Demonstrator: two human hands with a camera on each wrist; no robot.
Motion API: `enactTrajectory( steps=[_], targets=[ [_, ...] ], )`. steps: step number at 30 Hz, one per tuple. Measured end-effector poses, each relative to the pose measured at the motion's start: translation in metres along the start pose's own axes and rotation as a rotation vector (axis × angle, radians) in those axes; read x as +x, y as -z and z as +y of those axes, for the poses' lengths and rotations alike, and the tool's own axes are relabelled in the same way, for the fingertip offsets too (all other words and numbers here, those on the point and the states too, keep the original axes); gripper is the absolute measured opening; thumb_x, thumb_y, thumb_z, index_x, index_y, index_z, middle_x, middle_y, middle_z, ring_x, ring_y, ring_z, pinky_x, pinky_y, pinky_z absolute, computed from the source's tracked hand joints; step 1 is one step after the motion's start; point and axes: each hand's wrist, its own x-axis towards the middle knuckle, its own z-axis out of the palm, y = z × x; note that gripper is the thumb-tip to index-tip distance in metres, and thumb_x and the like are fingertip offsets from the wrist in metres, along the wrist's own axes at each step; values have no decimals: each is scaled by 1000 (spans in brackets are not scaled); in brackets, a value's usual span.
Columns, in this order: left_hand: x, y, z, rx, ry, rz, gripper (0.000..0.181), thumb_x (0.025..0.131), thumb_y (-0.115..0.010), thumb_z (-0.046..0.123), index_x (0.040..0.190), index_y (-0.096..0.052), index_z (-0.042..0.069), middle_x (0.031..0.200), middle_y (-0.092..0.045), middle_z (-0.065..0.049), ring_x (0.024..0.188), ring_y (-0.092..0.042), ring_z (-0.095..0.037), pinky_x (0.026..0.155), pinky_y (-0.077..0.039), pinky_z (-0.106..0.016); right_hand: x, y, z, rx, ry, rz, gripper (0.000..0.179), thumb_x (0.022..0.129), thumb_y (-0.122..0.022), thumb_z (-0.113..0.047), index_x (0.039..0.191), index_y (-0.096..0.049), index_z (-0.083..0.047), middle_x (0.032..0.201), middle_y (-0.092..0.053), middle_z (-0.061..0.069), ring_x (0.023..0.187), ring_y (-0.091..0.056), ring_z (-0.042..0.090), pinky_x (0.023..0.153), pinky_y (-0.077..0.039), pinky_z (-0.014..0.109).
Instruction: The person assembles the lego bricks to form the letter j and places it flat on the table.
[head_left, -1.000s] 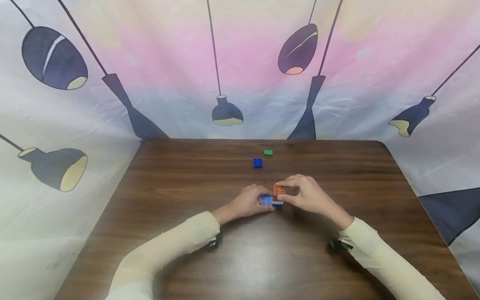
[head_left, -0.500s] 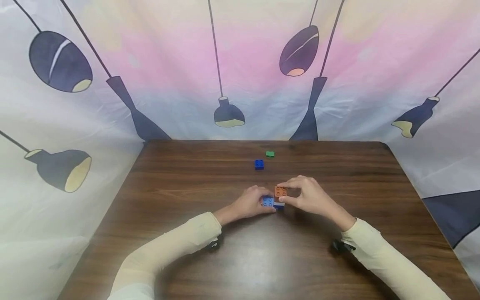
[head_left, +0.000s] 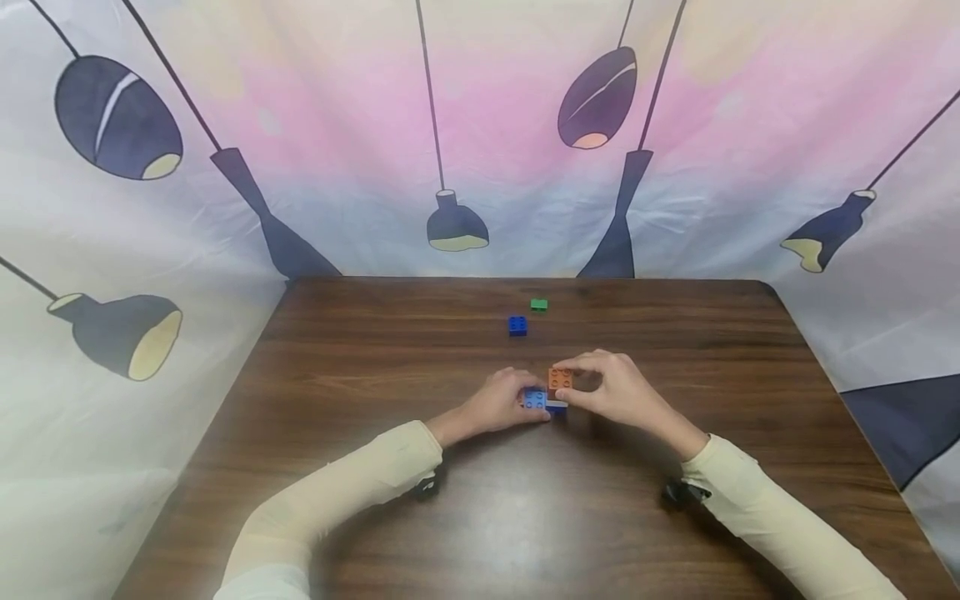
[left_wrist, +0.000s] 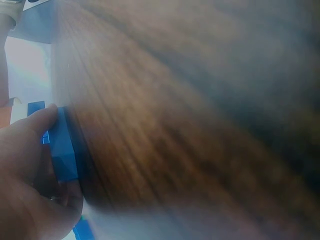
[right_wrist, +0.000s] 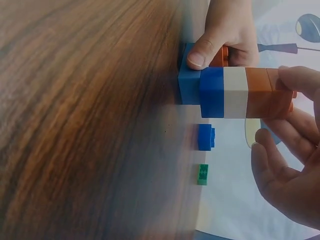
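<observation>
In the head view my left hand (head_left: pixel 498 404) grips a light blue toy building brick (head_left: pixel 535 400) low on the table. Its thumb presses the brick's side in the right wrist view. Stacked on that brick are a dark blue brick (right_wrist: pixel 211 92), a white brick (right_wrist: pixel 235 92) and an orange part (right_wrist: pixel 259 92) with a seam, perhaps two bricks. My right hand (head_left: pixel 618 387) pinches the orange top (head_left: pixel 559 379) between thumb and fingers. Another orange piece (right_wrist: pixel 218 59) shows behind the left thumb, mostly hidden. The left wrist view shows the light blue brick's underside (left_wrist: pixel 61 142) between thumb and fingers.
Beyond the hands a loose dark blue brick (head_left: pixel 517 326) lies on the brown wooden table (head_left: pixel 375 333). A small green brick (head_left: pixel 538 305) is farther back, near the table's far edge. A cloth backdrop (head_left: pixel 337 167) printed with lamps hangs behind.
</observation>
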Motion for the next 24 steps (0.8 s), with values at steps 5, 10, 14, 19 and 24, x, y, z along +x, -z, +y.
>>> enactTrajectory(
  steps=[5,10,14,19,24],
  targets=[
    [-1,1,1,-10,-5,0,47,85,-83,39,122,-73,11,106,-75,0,86,-59,-10,75,-46,-24,0,1,0,-3,5,-8,42,88,-81,-40,122,-75,-16,116,-74,1,108,-68,23,86,-55,48],
    [0,1,0,-5,-10,7,47,85,-83,39,121,-73,10,106,-75,0,86,-59,-10,75,-46,-24,1,3,-1,2,20,-10,41,89,-81,-38,122,-75,-15,117,-74,1,106,-68,20,82,-56,44],
    [0,0,-1,0,-7,6,48,86,-83,40,122,-73,9,107,-75,-1,87,-60,-11,75,-46,-25,2,4,1,22,23,5,38,92,-77,-37,124,-74,-15,117,-74,-1,104,-68,17,80,-57,39],
    [-1,0,-1,-6,9,-4,49,87,-82,40,124,-72,10,110,-75,0,91,-61,-11,78,-47,-25,5,11,2,37,20,46,38,94,-76,-35,125,-73,-15,119,-73,2,96,-69,15,77,-57,36],
    [-1,0,-1,-10,15,-9,49,87,-82,41,124,-72,11,111,-74,0,91,-60,-10,78,-47,-24,10,17,4,28,8,72,38,94,-75,-36,126,-73,-17,122,-72,4,93,-70,16,76,-58,38]
  ],
)
